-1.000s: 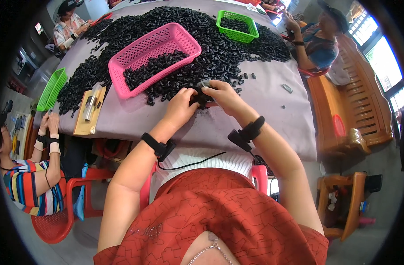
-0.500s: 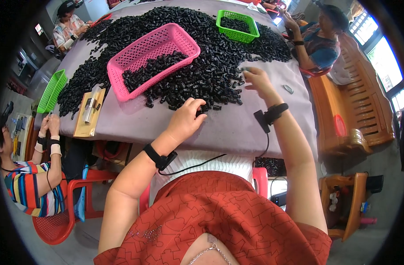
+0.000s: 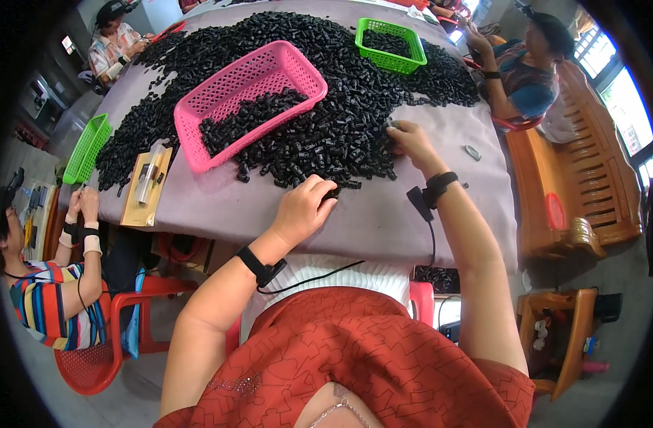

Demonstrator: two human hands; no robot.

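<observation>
A big heap of small black plastic parts (image 3: 341,132) spreads over the cloth-covered table. My left hand (image 3: 303,209) is closed at the heap's near edge, with a small black plastic part (image 3: 331,193) showing between thumb and fingers. Farther right, my right hand (image 3: 416,145) reaches the heap's right edge, its fingers bent down and drawn together among the parts. What those fingers hold is hidden under them. A pink perforated basket (image 3: 195,151), partly filled with the same black parts, sits tilted on the heap beyond my left hand.
A green basket (image 3: 392,63) holding black parts stands at the far right, and another green basket (image 3: 87,148) is at the left edge. A yellowish board (image 3: 139,207) carries a clear tube. A small oval object (image 3: 472,153) lies right. Other people sit around the table.
My right hand has come down and nearer to me onto the heap's edge, its fingers closing. My left hand stays closed on the part, nearly in place. The view has shifted slightly.
</observation>
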